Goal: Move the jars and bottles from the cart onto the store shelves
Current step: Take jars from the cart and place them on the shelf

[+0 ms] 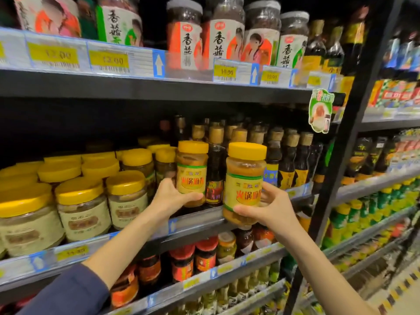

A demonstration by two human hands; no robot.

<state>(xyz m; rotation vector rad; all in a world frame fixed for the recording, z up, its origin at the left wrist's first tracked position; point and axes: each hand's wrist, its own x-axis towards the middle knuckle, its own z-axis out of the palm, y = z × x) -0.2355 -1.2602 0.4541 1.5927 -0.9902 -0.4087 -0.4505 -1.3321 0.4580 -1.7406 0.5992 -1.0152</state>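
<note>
I hold two yellow-lidded jars of tan paste with yellow labels and red characters. My left hand grips the left jar round its lower part, over the middle shelf, beside the yellow-lidded jars standing there. My right hand grips the right jar round its base, out in front of the shelf edge and closer to me. Both jars are upright. The cart is out of view.
Yellow-lidded jars fill the middle shelf's left side; dark sauce bottles stand behind and to the right. Tall jars line the top shelf. Red-lidded jars sit below. A black upright post divides the bays.
</note>
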